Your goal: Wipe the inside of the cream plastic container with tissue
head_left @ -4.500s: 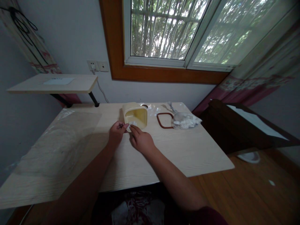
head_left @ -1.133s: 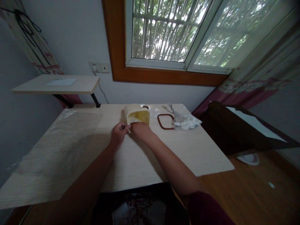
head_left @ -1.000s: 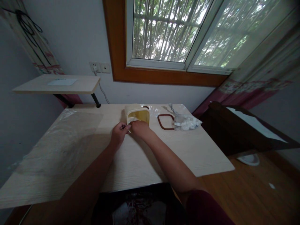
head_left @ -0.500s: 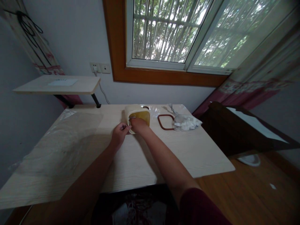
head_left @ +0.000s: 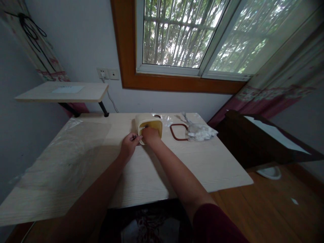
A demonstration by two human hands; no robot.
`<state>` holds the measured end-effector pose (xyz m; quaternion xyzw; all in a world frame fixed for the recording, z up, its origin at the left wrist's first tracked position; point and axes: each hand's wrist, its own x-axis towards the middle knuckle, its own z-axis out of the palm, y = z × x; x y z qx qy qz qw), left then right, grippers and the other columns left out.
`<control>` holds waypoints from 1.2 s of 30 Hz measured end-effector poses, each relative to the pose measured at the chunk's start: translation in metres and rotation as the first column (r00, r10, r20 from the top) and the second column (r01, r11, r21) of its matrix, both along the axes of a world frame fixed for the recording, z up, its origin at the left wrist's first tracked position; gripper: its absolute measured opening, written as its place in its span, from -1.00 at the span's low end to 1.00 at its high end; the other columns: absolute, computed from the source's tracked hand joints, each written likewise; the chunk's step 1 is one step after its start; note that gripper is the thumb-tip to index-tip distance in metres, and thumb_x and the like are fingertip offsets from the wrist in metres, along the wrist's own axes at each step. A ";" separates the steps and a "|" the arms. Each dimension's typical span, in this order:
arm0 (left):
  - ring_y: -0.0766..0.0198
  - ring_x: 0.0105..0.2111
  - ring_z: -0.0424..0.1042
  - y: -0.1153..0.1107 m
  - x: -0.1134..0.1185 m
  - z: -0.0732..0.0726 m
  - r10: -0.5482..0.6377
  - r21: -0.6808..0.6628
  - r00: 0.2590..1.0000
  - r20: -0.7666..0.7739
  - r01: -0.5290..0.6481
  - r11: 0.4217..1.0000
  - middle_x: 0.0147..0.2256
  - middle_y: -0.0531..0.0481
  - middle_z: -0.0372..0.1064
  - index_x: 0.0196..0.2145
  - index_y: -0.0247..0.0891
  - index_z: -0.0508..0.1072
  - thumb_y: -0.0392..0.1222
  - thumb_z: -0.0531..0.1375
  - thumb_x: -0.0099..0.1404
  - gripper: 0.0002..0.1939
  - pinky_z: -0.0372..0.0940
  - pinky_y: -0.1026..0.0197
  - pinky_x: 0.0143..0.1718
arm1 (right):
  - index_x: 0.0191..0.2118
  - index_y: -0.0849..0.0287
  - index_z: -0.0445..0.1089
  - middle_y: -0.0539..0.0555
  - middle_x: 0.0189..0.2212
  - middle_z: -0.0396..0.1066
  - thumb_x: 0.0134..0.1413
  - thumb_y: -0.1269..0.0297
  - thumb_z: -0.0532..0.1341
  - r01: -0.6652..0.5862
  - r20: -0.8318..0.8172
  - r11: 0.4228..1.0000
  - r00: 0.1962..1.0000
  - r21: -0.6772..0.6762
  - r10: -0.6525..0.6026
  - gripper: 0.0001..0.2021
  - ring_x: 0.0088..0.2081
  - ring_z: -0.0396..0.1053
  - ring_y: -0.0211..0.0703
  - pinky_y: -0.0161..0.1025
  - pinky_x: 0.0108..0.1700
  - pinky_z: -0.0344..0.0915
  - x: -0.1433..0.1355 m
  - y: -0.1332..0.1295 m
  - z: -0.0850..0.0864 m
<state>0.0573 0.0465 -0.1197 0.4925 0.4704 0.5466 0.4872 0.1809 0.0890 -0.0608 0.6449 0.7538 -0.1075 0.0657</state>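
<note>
A cream plastic container (head_left: pixel 148 118) with a yellowish inside lies on its side on the table, its opening towards me. My left hand (head_left: pixel 130 141) is closed at the lower left corner of the rim, thumb and finger pinched together; what lies between them is too small to make out. Inside the opening is my right hand (head_left: pixel 152 135), its fingers curled near the left inner wall. A small dark, thin thing (head_left: pixel 146 126) shows at those fingers, too unclear to name. The fingertips are partly hidden by the hand.
Right of the container lie a reddish-brown rounded-square ring (head_left: pixel 172 133) and a clear plastic bag (head_left: pixel 202 131) with white pieces. Clear plastic sheeting (head_left: pixel 76 148) covers the left of the table (head_left: pixel 217 165). A raised shelf (head_left: pixel 83 96) stands at the back left.
My right hand has shifted very slightly inside the container, and the small thing at its fingers sits at a different angle. My left hand stays at the rim.
</note>
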 end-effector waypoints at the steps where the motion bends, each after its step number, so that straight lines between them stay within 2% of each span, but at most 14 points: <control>1: 0.37 -0.53 0.38 0.000 0.000 -0.001 -0.003 0.002 1.000 -0.004 0.003 1.000 -0.55 0.13 0.34 -0.44 -0.25 0.39 0.13 0.39 0.04 -0.58 0.42 0.30 -0.41 | 0.08 0.39 0.49 0.51 0.04 0.48 0.35 0.34 0.06 0.013 0.004 1.000 1.000 0.012 -0.013 -0.63 0.09 0.48 0.17 -0.02 0.05 0.43 0.000 0.001 -0.001; 10: 0.36 -0.54 0.38 0.002 0.001 -0.003 0.020 0.003 1.000 -0.013 -0.019 1.000 -0.57 0.13 0.33 -0.44 -0.24 0.39 0.12 0.38 0.05 -0.60 0.42 0.28 -0.44 | -0.02 0.38 0.57 0.49 -0.05 0.53 0.31 0.36 0.11 0.062 0.021 0.996 0.998 0.067 -0.064 -0.68 0.00 0.54 0.14 -0.08 -0.04 0.47 -0.004 0.005 -0.007; 15: 0.34 -0.53 0.40 0.000 0.001 0.001 0.021 0.016 1.000 -0.019 -0.021 1.000 -0.55 0.12 0.35 -0.44 -0.24 0.40 0.11 0.39 0.05 -0.61 0.40 0.29 -0.44 | -0.02 0.38 0.56 0.47 -0.05 0.54 0.32 0.36 0.10 0.016 0.009 0.995 1.000 0.097 -0.017 -0.68 -0.01 0.54 0.16 -0.06 -0.03 0.46 0.001 0.005 -0.011; 23: 0.34 -0.54 0.39 0.002 -0.001 0.001 0.045 0.028 0.999 -0.002 -0.045 0.999 -0.56 0.13 0.34 -0.45 -0.24 0.39 0.12 0.37 0.06 -0.62 0.42 0.28 -0.43 | 0.01 0.34 0.53 0.44 -0.05 0.54 0.34 0.20 0.09 -0.064 -0.016 0.991 0.998 0.115 0.066 -0.62 -0.03 0.54 0.19 -0.02 -0.06 0.46 0.006 -0.001 -0.012; 30: 0.36 -0.56 0.37 0.002 -0.001 -0.002 0.050 0.034 0.999 0.010 -0.050 0.998 -0.58 0.14 0.32 -0.44 -0.24 0.38 0.10 0.38 0.07 -0.62 0.39 0.31 -0.45 | 0.13 0.09 0.46 0.24 0.00 0.55 0.33 0.16 0.10 -0.186 -0.069 0.974 0.978 0.128 0.196 -0.64 0.01 0.52 0.07 -0.13 -0.02 0.43 0.015 -0.008 -0.007; 36: 0.37 -0.57 0.36 0.003 -0.002 -0.004 0.051 0.030 0.999 0.014 -0.051 0.998 -0.59 0.15 0.31 -0.45 -0.24 0.37 0.10 0.39 0.06 -0.61 0.39 0.31 -0.45 | 0.14 0.12 0.45 0.28 0.00 0.54 0.34 0.15 0.08 -0.170 -0.068 0.975 0.981 0.143 0.181 -0.62 0.01 0.52 0.10 -0.11 -0.02 0.43 0.014 -0.011 -0.007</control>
